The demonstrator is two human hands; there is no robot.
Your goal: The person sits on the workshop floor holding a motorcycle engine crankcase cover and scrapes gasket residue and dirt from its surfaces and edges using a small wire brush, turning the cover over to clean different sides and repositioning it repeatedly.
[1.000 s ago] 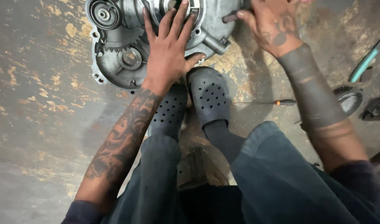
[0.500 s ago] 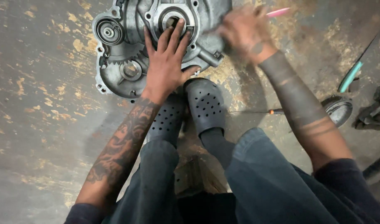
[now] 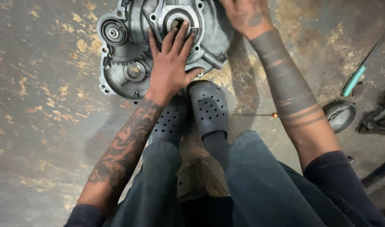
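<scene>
Two hands are on the work. My left hand [image 3: 169, 69] lies flat and open, fingers spread, palm pressing down on the grey metal engine casing [image 3: 129, 50]; it grips nothing, and its fingertips reach the round bore at the casing's centre. My right hand [image 3: 243, 17] rests at the casing's far right edge; it is cut off by the top of the view and I cannot tell whether it is closed on anything. The casing lies flat on the stained concrete floor [image 3: 41, 126] at far centre, inner face up, with a small gear [image 3: 135, 70] showing on its near left and a round bearing seat [image 3: 113, 32] at its far left. Just near the casing, my two dark perforated clogs [image 3: 209, 107] stand side by side, the right one touching its edge. Further right on the floor lie a thin screwdriver [image 3: 257, 114], a round metal cover [image 3: 339, 114] and a teal-handled tool [image 3: 353, 81].
</scene>
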